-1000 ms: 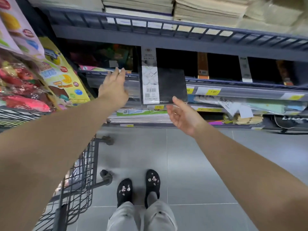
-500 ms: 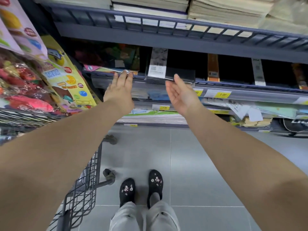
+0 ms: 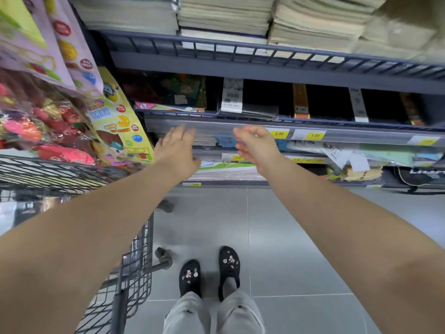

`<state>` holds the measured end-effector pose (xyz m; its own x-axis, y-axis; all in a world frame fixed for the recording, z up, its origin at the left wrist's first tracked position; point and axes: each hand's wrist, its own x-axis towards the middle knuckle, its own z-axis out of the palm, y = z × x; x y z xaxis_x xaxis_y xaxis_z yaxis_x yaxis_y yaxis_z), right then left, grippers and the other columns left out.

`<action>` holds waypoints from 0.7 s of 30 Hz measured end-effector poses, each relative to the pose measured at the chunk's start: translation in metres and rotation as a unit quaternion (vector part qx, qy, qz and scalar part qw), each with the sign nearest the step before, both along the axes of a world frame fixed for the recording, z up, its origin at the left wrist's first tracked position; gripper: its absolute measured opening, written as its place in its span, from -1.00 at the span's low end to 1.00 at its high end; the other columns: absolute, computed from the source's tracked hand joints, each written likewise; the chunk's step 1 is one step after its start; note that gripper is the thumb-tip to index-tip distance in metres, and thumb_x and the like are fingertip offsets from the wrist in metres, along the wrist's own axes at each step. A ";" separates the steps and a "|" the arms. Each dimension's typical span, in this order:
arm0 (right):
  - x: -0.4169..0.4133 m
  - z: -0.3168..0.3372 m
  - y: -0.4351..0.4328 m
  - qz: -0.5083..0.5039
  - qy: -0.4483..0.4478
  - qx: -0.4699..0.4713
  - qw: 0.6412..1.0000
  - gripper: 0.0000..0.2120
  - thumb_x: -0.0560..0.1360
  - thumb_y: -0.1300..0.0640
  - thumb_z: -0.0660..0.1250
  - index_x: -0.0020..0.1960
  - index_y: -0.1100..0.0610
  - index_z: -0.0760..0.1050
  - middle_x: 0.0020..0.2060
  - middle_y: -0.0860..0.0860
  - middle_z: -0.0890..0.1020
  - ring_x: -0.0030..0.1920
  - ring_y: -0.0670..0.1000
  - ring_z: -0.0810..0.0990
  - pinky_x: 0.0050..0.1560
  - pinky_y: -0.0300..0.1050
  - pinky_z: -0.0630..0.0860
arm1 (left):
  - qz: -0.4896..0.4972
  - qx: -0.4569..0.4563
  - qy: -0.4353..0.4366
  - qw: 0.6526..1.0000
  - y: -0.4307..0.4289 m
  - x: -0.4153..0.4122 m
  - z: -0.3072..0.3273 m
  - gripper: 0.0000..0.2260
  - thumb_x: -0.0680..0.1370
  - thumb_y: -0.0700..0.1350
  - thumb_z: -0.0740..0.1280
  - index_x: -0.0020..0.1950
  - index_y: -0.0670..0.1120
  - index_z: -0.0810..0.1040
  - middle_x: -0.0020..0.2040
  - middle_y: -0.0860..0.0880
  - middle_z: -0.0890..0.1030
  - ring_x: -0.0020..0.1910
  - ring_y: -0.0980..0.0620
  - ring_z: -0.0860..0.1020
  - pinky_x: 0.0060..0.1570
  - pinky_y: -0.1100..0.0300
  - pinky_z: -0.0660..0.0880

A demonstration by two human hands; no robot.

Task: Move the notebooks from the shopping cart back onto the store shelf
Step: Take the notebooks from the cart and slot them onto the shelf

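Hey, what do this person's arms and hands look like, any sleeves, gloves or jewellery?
The left arm and right arm are bare to the frame's edge; no sleeves show. The left hand and right hand wear no gloves, and no watch, bracelet or ring is visible, though the fingers are blurred.

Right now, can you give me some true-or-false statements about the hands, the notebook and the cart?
1. Both the left hand and the right hand hold nothing. True.
2. The black notebook with the white barcode label lies in the grey wire shopping cart. False: it lies on the grey metal shelf, above the hands.
3. The shopping cart stands to the person's left. True.
4. The yellow price tag nearest the right hand reads 5.00. False: it reads 2.00.
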<state>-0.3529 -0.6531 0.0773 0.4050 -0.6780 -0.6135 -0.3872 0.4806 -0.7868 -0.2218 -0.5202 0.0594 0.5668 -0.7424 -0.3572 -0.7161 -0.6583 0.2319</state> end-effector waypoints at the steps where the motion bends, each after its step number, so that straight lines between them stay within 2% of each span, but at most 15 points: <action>1: -0.003 0.006 0.006 0.024 0.016 -0.007 1.000 -0.63 0.47 0.06 0.43 0.22 0.11 0.44 0.03 0.08 0.57 -0.03 0.02 0.57 -0.09 -0.19 0.58 | -0.004 0.005 0.003 1.000 0.010 -0.002 0.006 -0.31 0.52 0.03 0.30 0.56 0.00 0.04 0.58 -0.07 0.01 0.54 -0.09 0.01 0.48 -0.05 0.07; 3: -0.007 0.021 0.020 0.075 0.041 -0.005 0.996 -0.52 0.45 0.05 0.44 0.31 0.06 0.39 0.17 0.08 0.52 0.07 0.04 0.54 -0.08 -0.18 0.53 | -0.002 0.005 0.009 1.000 0.030 -0.001 0.023 -0.34 0.51 0.04 0.30 0.55 0.01 0.10 0.57 -0.07 0.07 0.53 -0.10 0.08 0.46 -0.04 0.14; 5: -0.010 0.038 0.037 0.133 0.068 -0.021 0.988 -0.43 0.43 0.01 0.45 0.38 0.02 0.34 0.20 0.04 0.48 0.09 0.04 0.51 -0.05 -0.18 0.46 | 0.000 0.001 0.005 1.000 0.049 0.001 0.045 -0.36 0.50 0.04 0.30 0.53 -0.01 0.15 0.56 -0.08 0.11 0.51 -0.10 0.14 0.43 -0.03 0.20; 7: -0.010 0.055 0.055 0.197 0.086 -0.073 0.974 -0.36 0.42 0.00 0.46 0.43 0.02 0.30 0.16 0.03 0.45 0.06 0.03 0.48 -0.06 -0.20 0.44 | -0.003 -0.006 -0.009 1.000 0.069 0.002 0.070 -0.37 0.49 0.04 0.30 0.52 -0.03 0.18 0.56 -0.10 0.09 0.51 -0.11 0.15 0.42 -0.04 0.23; 9: -0.009 0.071 0.075 0.262 0.104 -0.144 0.949 -0.31 0.42 0.01 0.47 0.46 0.05 0.26 0.25 0.09 0.44 0.20 0.06 0.47 0.09 -0.15 0.46 | 0.001 -0.015 -0.029 0.999 0.092 -0.002 0.092 -0.39 0.49 0.03 0.31 0.50 -0.03 0.21 0.56 -0.11 0.08 0.49 -0.14 0.19 0.39 -0.07 0.27; 11: -0.010 0.087 0.097 0.331 0.132 -0.233 0.905 -0.27 0.42 -0.01 0.46 0.49 0.04 0.22 0.41 0.08 0.36 0.38 0.08 0.37 0.31 -0.05 0.38 | -0.003 -0.023 -0.062 0.998 0.119 -0.009 0.112 -0.40 0.48 0.05 0.31 0.49 -0.04 0.23 0.54 -0.13 0.12 0.46 -0.16 0.24 0.34 -0.11 0.31; 12: -0.011 0.095 0.108 0.360 0.148 -0.275 0.879 -0.25 0.42 -0.03 0.45 0.50 0.03 0.19 0.45 0.08 0.32 0.42 0.10 0.32 0.35 -0.04 0.34 | -0.002 -0.025 -0.081 0.996 0.133 -0.014 0.120 -0.40 0.48 0.05 0.32 0.48 -0.05 0.25 0.52 -0.13 0.16 0.44 -0.17 0.26 0.32 -0.11 0.32; 14: -0.014 0.107 0.132 0.408 0.176 -0.339 0.829 -0.21 0.42 -0.08 0.43 0.53 -0.05 0.12 0.48 0.09 0.26 0.44 0.14 0.28 0.35 0.01 0.34 | 0.009 -0.028 -0.107 0.994 0.164 -0.026 0.130 -0.39 0.47 0.08 0.31 0.48 -0.06 0.25 0.51 -0.15 0.18 0.45 -0.17 0.24 0.34 -0.12 0.30; 18: -0.030 0.122 0.189 0.479 0.210 -0.453 0.722 -0.19 0.43 -0.15 0.37 0.54 -0.11 0.02 0.52 0.05 0.16 0.47 0.15 0.19 0.34 0.12 0.35 | 0.075 -0.016 -0.128 0.989 0.233 -0.055 0.136 -0.32 0.48 0.14 0.29 0.52 -0.01 0.14 0.55 -0.13 0.08 0.51 -0.14 0.11 0.44 -0.13 0.15; 21: -0.049 0.126 0.239 0.531 0.194 -0.500 0.656 -0.20 0.44 -0.15 0.35 0.54 -0.11 0.00 0.54 0.05 0.11 0.50 0.14 0.13 0.39 0.13 0.29 | 0.143 0.013 -0.128 0.981 0.294 -0.091 0.136 -0.32 0.49 0.17 0.27 0.53 0.02 0.11 0.56 -0.09 0.05 0.52 -0.13 0.09 0.44 -0.18 0.12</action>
